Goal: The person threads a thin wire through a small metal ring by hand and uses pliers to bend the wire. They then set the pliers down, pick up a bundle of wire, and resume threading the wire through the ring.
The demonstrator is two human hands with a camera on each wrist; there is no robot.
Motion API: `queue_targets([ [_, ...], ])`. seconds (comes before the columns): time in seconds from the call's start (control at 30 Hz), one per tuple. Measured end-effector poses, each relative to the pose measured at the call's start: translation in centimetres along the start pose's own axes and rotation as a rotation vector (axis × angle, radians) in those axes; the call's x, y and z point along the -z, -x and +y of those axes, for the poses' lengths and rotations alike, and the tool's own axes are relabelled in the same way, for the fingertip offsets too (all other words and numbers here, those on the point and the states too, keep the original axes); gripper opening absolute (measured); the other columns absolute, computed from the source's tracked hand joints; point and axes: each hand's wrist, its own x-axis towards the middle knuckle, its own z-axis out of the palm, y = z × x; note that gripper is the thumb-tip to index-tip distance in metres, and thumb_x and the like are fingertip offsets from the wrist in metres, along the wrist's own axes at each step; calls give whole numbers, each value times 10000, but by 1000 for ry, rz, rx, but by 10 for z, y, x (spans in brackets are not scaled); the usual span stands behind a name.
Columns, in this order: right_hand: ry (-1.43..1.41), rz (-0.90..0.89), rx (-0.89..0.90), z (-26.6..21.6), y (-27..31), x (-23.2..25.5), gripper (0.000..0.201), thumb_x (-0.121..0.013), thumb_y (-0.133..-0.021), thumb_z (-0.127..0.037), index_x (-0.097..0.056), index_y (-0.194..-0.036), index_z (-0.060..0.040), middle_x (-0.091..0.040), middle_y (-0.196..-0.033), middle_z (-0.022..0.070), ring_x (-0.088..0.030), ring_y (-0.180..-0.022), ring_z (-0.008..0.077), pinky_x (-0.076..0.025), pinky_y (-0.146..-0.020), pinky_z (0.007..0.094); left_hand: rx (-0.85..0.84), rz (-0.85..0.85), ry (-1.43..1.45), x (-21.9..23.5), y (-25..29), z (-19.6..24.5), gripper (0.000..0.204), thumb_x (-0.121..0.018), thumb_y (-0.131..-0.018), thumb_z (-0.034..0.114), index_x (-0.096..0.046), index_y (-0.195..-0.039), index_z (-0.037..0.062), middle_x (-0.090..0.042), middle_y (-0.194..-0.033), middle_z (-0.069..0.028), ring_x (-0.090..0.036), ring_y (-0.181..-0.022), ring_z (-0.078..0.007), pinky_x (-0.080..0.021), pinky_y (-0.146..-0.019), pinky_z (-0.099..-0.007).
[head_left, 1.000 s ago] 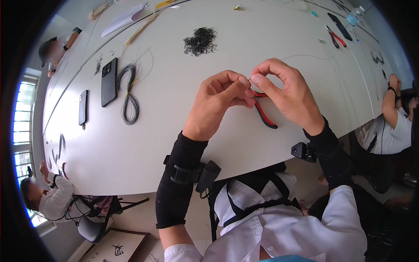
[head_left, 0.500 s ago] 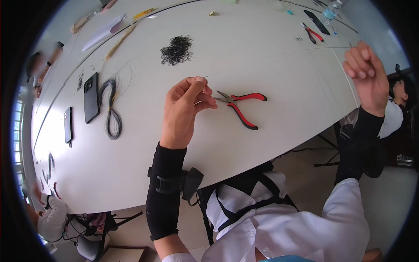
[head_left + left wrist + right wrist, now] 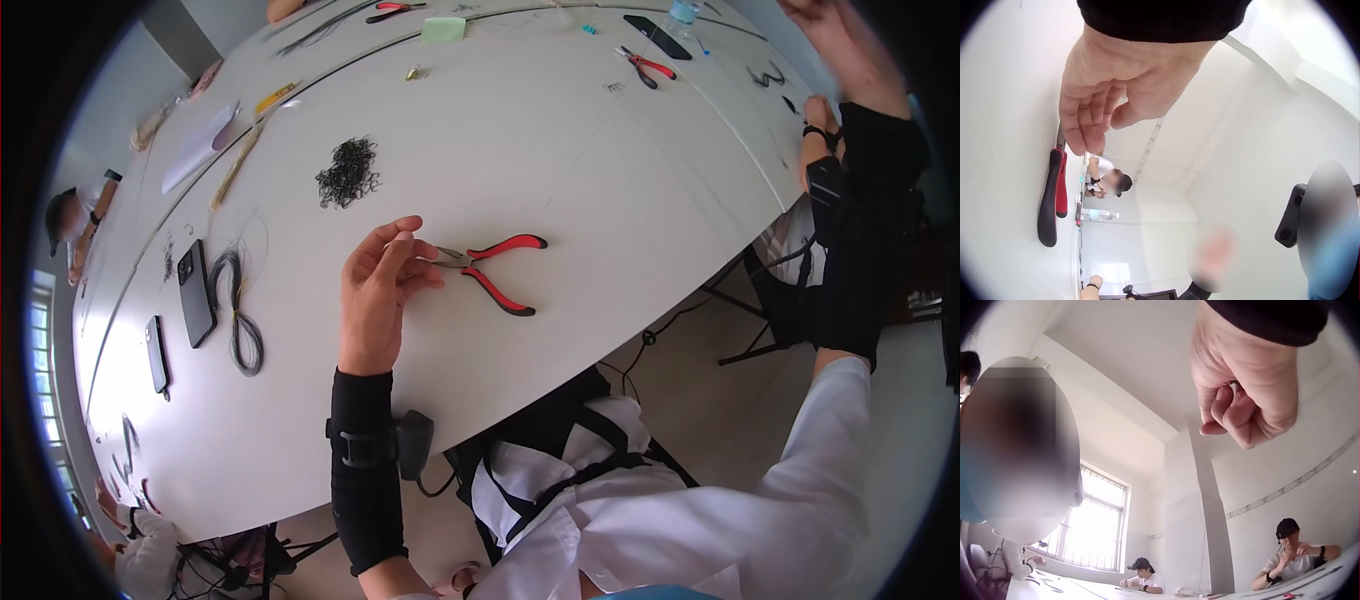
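My left hand (image 3: 376, 300) stays over the table, thumb and index finger together on a small hook, mostly hidden by the fingertips. Beside it lie the needle-nose pliers (image 3: 466, 262), red and black handles spread and jaw tips near the fingers. The left wrist view has the pliers (image 3: 1052, 199) just past the loosely bent fingers. High at the right edge my right hand (image 3: 848, 48) is raised well away from the table. In the right wrist view its fingers (image 3: 1249, 419) curl in a pinch; the thin line there is too fine to make out.
A pile of black hooks (image 3: 348, 172) lies beyond my left hand. Two phones, one larger (image 3: 196, 292), and a coil of grey line (image 3: 238, 330) are at left. Farther off are other pliers (image 3: 648, 70) and a water bottle (image 3: 684, 14). Other people sit around the table.
The hands were together; the right has swung away to the right and up, drawing out a thin line. The left keeps its pinch beside the pliers. The head view has shifted.
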Motion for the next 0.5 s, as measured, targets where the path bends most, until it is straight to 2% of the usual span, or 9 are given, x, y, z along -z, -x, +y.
queue_targets([
  [0.13, -22, 79, -105, 12, -41, -4, 195, -685, -992, -179, -632, -1080, -13, -338, -644, -103, -282, -516, -2, -206, -408, 167, -11, 28, 26, 3, -2, -1, 245, -547, -1043, 152, -609, -1206, -21, -642, -862, -56, -618, -720, -151, -520, -687, -306],
  [0.27, -5, 230, -87, 18, -63, 33, 171, -681, -985, -156, -629, -1055, -10, -348, -633, -109, -288, -506, -3, -196, -409, 174, 3, 32, 25, 3, -2, -1, 236, -547, -1044, 146, -610, -1199, -19, -632, -844, -52, -616, -710, -154, -516, -677, -304],
  [0.37, 59, 338, -28, 11, -59, 67, 173, -663, -997, -166, -629, -1057, -7, -351, -615, -112, -289, -500, -2, -194, -406, 180, 9, 38, 22, 4, -3, -2, 232, -543, -1044, 143, -610, -1197, -18, -631, -841, -50, -618, -711, -153, -518, -677, -304],
  [0.47, 39, 471, -29, 5, -25, 50, 189, -643, -1011, -189, -632, -1065, -8, -348, -597, -115, -282, -494, -2, -190, -401, 185, 11, 32, 20, 3, -3, -1, 233, -543, -1043, 144, -611, -1198, -16, -632, -842, -49, -620, -711, -150, -524, -679, -302],
  [0.5, 78, 502, -80, 5, -12, 49, 214, -620, -1024, -187, -616, -1115, 6, -338, -618, -109, -276, -508, 0, -194, -418, 185, 12, 31, 20, 4, -3, -1, 233, -544, -1043, 145, -611, -1198, -15, -633, -844, -48, -620, -711, -149, -526, -681, -301],
])
